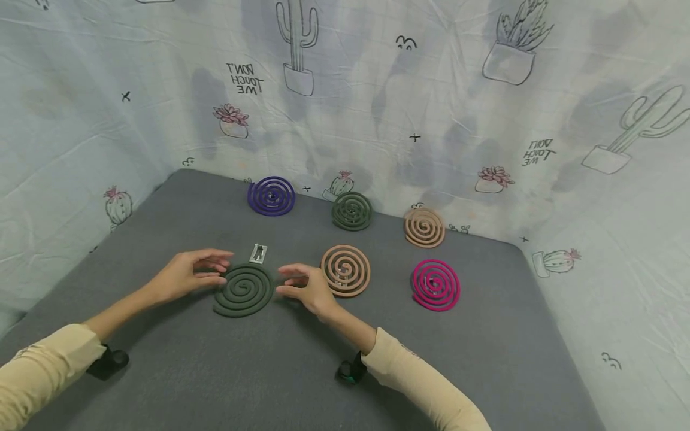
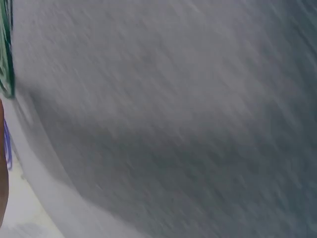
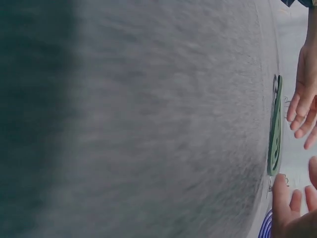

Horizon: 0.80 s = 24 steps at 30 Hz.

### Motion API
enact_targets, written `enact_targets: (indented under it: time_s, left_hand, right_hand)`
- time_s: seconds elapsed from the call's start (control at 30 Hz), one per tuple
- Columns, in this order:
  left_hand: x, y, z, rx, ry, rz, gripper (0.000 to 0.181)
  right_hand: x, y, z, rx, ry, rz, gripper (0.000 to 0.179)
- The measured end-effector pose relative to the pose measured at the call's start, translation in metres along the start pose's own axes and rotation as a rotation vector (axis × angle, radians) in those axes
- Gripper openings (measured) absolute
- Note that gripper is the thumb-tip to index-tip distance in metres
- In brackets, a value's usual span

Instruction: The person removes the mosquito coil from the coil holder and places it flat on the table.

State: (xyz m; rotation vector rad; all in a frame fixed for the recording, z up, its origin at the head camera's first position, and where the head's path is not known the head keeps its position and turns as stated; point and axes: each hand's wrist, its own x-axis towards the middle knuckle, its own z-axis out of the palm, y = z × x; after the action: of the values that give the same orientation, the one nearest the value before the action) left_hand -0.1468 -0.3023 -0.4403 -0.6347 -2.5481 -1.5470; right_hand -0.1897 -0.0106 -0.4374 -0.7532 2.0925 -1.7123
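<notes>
A dark green mosquito coil point(image 1: 242, 290) lies between my two hands in the head view, and shows edge-on in the right wrist view as a thin green disc point(image 3: 275, 129). At its left rim is my left hand point(image 1: 185, 274), fingers loosely bent with the thumb tip right by the coil. My right hand point(image 1: 308, 290) hovers off the other side, thumb and fingers spread apart and holding nothing. Just behind the coil sits a small metal coil stand point(image 1: 258, 253). The left wrist view catches only a sliver of the green coil point(image 2: 5, 59).
Beside my right hand rests a tan coil point(image 1: 345, 270), with a pink coil point(image 1: 436, 285) farther right. Along the back edge lie a purple coil point(image 1: 272, 196), another green coil point(image 1: 352, 211) and a second tan coil point(image 1: 424, 227). A cactus-print cloth point(image 1: 366, 108) hangs behind the grey table point(image 1: 226, 377).
</notes>
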Motion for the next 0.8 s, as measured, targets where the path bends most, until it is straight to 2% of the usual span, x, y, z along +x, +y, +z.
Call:
enact_targets:
  time_s: [0.13, 0.23, 0.43, 0.6, 0.8]
  left_hand:
    - [0.008, 0.006, 0.013, -0.031, 0.022, -0.013, 0.051]
    - [0.014, 0.009, 0.022, -0.043, 0.026, -0.009, 0.05]
    - [0.028, 0.014, 0.043, -0.095, 0.016, -0.003, 0.048]
    - [0.041, 0.021, 0.06, -0.079, 0.012, 0.006, 0.047]
    - [0.055, 0.026, 0.08, -0.094, -0.023, -0.016, 0.047]
  right_hand:
    - [-0.011, 0.003, -0.008, 0.042, 0.012, -0.06, 0.04]
    - [-0.017, 0.004, -0.013, 0.021, 0.022, -0.09, 0.039]
    - [-0.028, 0.002, -0.022, -0.005, 0.04, -0.102, 0.04]
    - [-0.037, 0.003, -0.032, -0.007, 0.055, -0.107, 0.039]
    - [-0.047, 0.001, -0.044, -0.01, 0.064, -0.131, 0.038]
